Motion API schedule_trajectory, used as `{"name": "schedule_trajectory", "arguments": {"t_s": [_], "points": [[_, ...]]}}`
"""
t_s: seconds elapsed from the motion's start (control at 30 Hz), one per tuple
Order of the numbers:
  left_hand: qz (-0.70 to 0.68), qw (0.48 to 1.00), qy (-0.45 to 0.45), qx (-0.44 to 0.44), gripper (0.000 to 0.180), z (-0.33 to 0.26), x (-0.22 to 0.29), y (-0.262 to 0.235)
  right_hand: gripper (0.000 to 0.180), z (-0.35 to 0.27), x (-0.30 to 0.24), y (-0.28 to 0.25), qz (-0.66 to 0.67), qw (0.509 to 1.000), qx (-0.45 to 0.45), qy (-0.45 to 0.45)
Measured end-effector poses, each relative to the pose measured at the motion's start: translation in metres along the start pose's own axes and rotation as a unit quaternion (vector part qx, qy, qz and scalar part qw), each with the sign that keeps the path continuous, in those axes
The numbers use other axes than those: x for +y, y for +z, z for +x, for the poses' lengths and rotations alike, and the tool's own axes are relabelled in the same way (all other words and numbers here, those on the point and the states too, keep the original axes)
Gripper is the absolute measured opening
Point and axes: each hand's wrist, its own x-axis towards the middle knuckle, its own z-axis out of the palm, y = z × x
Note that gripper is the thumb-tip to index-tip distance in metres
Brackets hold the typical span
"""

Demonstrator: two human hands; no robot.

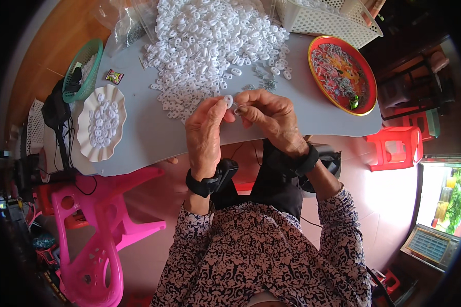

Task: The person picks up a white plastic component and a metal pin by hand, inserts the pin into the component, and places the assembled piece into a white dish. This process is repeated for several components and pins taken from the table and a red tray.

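My left hand (206,123) is closed, its thumb and fingertips pinching a small white oval plastic piece (229,99). Close beside it, my right hand (269,115) is closed too, thumb against forefinger, at something tiny that the fingers mostly hide. Both hands meet just above the near edge of the grey table (143,128). Beyond them spreads a large heap of white oval plastic pieces (205,46), each with holes. A few small grey metal pieces (264,77) lie loose past my right hand.
A scalloped white plate (119,135) of white pieces stands left, near a green basket (93,77) and a candy packet (114,77). Right are a red round tray (372,94) of small metal pieces and a white perforated basket (317,24). Pink (115,215) and red (389,146) plastic stools flank the table.
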Motion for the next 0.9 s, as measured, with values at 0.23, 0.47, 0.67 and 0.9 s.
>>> {"name": "schedule_trajectory", "arguments": {"t_s": [0.23, 0.47, 0.67, 0.9], "points": [[0.052, 0.998, -0.015, -0.031, 0.018, 0.001, 0.001, 0.001, 0.019, -0.001, 0.000, -0.003, 0.008, 1.000, -0.011, -0.009], [0.230, 0.972, 0.004, -0.052, 0.023, 0.000, 0.015, 0.000, 0.022, -0.003, 0.003, -0.004, 0.020, 0.999, -0.032, -0.011], [0.288, 0.951, 0.036, -0.107, 0.025, 0.001, 0.018, 0.002, 0.027, -0.004, 0.003, -0.006, -0.029, 0.999, -0.024, -0.012], [0.310, 0.938, 0.095, -0.122, 0.022, 0.002, 0.017, 0.003, 0.022, -0.002, 0.007, -0.005, -0.015, 0.999, -0.007, -0.045]]}}
